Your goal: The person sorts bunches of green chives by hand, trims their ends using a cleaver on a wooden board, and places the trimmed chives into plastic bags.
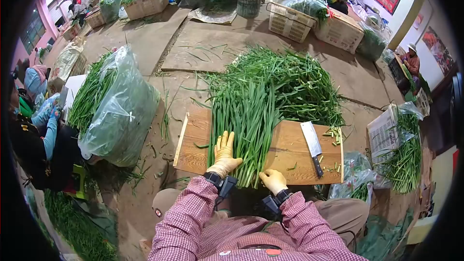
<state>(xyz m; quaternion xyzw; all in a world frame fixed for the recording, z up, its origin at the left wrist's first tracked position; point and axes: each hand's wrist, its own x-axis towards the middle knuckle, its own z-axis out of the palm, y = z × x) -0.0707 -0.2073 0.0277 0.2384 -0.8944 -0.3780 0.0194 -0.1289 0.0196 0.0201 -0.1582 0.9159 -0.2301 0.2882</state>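
A thick bundle of long green leafy stalks (244, 125) lies across a brown wooden board (290, 157), its pale cut ends toward me. My left hand (224, 155), in a yellowish glove, rests on the bundle's left side with fingers spread. My right hand (273, 180), gloved too, is at the lower right of the stalk ends, its fingers curled; what they hold, if anything, is too small to tell. A cleaver (311, 147) with a black handle lies on the board to the right, beside short cut stem pieces (333, 135).
Behind the board a large heap of greens (299, 84) lies on the floor. A plastic bag of greens (121, 111) stands at the left, near a seated person (46, 135). A white crate (384, 135) stands at the right. Other people sit among crates farther back.
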